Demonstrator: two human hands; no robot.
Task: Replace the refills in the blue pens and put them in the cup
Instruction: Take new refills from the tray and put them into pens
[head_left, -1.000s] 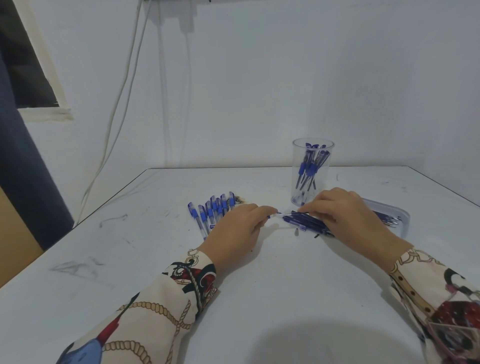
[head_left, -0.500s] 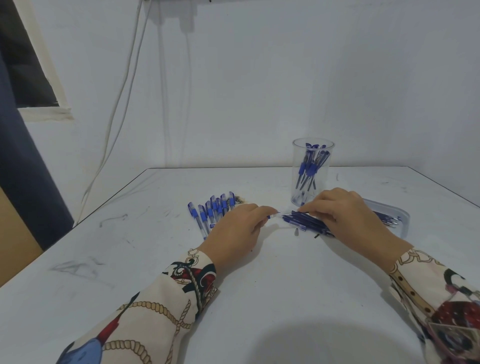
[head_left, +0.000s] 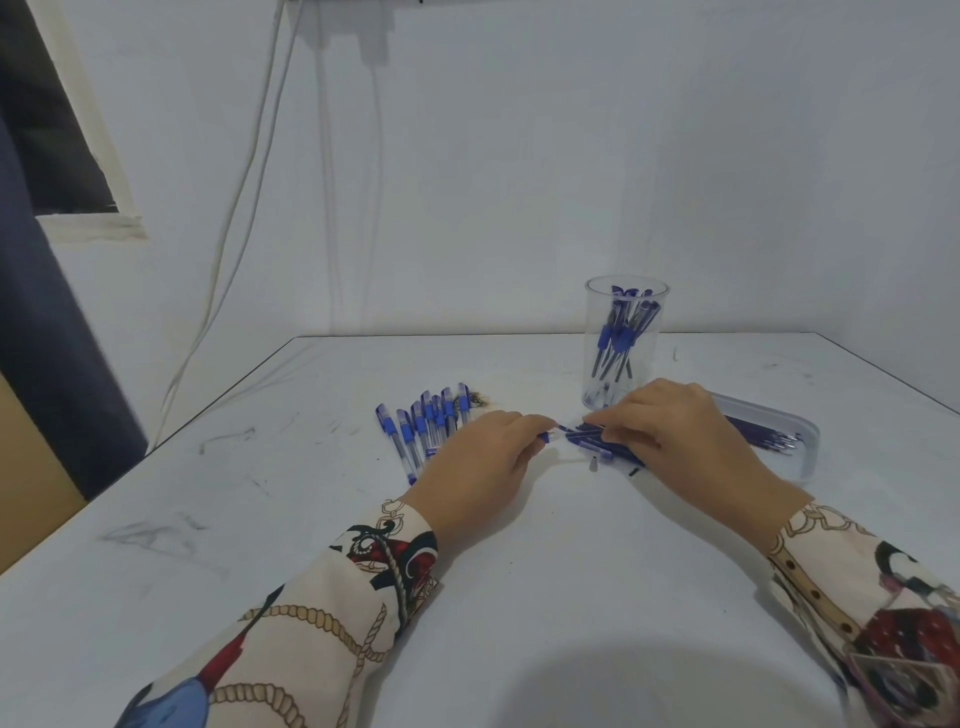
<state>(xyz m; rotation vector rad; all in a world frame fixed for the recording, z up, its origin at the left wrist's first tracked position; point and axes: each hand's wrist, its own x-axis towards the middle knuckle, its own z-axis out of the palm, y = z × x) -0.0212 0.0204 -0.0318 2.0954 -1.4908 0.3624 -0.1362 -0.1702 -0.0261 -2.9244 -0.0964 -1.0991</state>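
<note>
White tabletop, mid-refill: left hand pinches a pen steady while right hand fingers grip, seemingly, a refill among loose ones. Cup waits near the far edge, within reach.

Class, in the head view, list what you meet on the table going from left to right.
Row of pens → left hand → loose refills → right hand → tray. The cup stands behind, above the right hand's fingers, so its place is unclear.
</note>
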